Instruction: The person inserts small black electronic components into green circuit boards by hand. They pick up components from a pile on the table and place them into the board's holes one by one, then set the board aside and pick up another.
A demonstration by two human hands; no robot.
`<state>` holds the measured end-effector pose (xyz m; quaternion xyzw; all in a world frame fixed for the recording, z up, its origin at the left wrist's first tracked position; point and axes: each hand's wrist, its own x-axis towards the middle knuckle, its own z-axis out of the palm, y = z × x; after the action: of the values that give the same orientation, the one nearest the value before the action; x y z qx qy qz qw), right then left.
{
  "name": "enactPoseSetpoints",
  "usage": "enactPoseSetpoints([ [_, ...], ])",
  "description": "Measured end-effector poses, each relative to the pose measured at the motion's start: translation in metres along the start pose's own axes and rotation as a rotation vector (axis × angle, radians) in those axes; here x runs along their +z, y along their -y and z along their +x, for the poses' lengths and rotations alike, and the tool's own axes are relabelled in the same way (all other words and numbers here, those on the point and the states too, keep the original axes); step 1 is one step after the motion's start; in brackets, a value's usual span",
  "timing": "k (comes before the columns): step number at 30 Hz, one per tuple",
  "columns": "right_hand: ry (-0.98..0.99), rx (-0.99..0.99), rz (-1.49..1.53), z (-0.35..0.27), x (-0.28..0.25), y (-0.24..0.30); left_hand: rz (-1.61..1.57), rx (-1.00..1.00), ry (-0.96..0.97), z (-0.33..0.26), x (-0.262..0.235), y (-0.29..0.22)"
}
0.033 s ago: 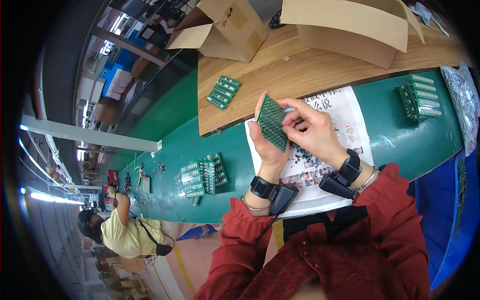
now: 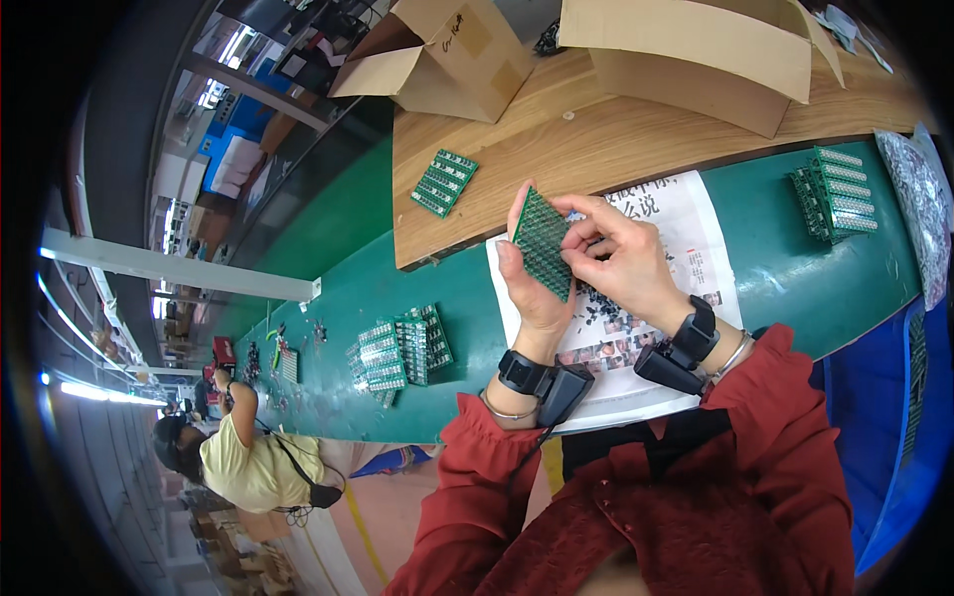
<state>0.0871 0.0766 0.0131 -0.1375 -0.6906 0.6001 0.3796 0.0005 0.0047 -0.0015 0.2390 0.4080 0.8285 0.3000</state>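
Observation:
My left hand [image 2: 538, 310] is closed round a green circuit board [image 2: 543, 243], holding it tilted above a newspaper sheet [image 2: 708, 230]. Rows of small parts cover the board's visible face. At the board's right edge, the thumb and forefinger of my right hand [image 2: 624, 260] are pinched together; whatever is between them is too small or hidden to make out. Small black pieces [image 2: 596, 306] lie scattered on the newspaper beneath my hands, partly covered by them.
Left on the green table [image 2: 477, 382] sits a pile of circuit boards [image 2: 383, 356]; another stack [image 2: 835, 196] stands right, beside a silvery plastic bag [image 2: 919, 214]. One board [image 2: 444, 183] lies on the wooden top, near open cardboard boxes [image 2: 696, 60]. A co-worker [image 2: 263, 462] is far left.

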Motion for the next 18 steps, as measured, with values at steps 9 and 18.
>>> enactPoseSetpoints([
  [9,-0.082,-0.215,-0.107,0.0,-0.003,-0.002,0.002,0.021,-0.006,0.005,0.001,-0.001],
  [18,-0.019,-0.083,-0.086,0.0,0.001,-0.003,-0.034,-0.049,0.052,0.002,0.0,-0.002],
])
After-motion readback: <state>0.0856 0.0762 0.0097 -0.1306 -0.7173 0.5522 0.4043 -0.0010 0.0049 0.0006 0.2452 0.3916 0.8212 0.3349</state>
